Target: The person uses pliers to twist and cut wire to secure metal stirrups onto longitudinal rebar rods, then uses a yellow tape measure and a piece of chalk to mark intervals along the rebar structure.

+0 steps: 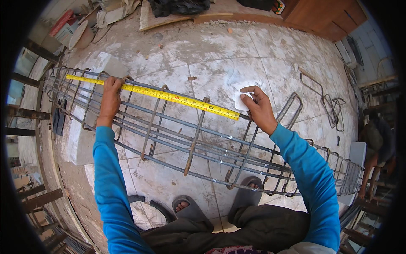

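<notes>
A long rebar cage [196,146] of dark bars and bent stirrups lies across the view, sloping down to the right. Along its far upper bar stretches a yellow measuring tape [182,100]. My left hand [111,95] is closed around the tape and the bar beneath it, toward the cage's left end. Just beyond the tape's right end, my right hand [260,109] pinches a flat white chunk [242,101] between thumb and fingers. White marks show on several bars below that hand. The tape's case is not visible.
Pale blocks [80,144] support the cage's left end, and another block [357,154] is at its right. Bent stirrups [332,106] lie on the floor at right. A person [376,148] is at the right edge. A black hose ring [158,207] lies near my feet.
</notes>
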Action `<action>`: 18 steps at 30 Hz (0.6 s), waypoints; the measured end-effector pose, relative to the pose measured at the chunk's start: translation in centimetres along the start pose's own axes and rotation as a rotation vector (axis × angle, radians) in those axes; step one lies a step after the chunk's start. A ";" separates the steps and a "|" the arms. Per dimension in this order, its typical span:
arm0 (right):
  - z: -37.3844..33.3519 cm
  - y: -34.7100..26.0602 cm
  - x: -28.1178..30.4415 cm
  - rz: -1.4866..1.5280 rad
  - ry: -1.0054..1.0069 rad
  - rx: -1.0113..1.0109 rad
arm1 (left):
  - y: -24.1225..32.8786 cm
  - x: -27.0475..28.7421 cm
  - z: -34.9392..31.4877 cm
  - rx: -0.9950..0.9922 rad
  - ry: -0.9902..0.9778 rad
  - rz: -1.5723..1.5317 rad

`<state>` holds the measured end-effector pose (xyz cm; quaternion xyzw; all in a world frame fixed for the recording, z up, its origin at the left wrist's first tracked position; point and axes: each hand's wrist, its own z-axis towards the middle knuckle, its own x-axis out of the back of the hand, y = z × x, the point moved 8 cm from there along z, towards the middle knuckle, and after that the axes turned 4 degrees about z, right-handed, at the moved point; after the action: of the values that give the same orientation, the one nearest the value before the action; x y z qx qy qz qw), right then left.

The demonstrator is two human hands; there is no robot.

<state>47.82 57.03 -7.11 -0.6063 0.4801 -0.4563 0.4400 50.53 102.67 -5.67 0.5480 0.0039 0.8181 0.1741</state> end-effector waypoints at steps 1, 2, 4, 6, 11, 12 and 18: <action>0.5 -0.8 -0.5 0.019 0.000 0.029 | 0.1 0.0 0.1 0.005 -0.007 -0.008; 1.3 -1.1 -1.1 0.021 -0.003 0.034 | 0.2 0.0 0.1 0.006 -0.003 -0.002; 3.2 -1.4 -3.3 -0.029 -0.059 0.072 | 0.3 0.5 0.0 -0.008 0.009 -0.010; 4.9 -1.3 -5.5 -0.018 -0.079 0.085 | 0.1 0.3 -0.1 -0.011 0.010 -0.007; 6.9 -2.6 -9.8 -0.194 -0.097 0.231 | 0.0 0.7 -0.1 -0.014 0.010 0.006; 7.2 -2.5 -10.3 -0.221 -0.134 0.197 | 0.1 0.4 0.1 -0.006 0.006 -0.005; 7.1 -1.7 -12.9 -0.324 -0.224 0.228 | 0.2 0.5 0.0 -0.003 0.008 -0.009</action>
<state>53.43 70.69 -8.57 -0.6686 0.2698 -0.5023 0.4773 50.28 102.63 -5.18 0.5444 0.0057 0.8196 0.1786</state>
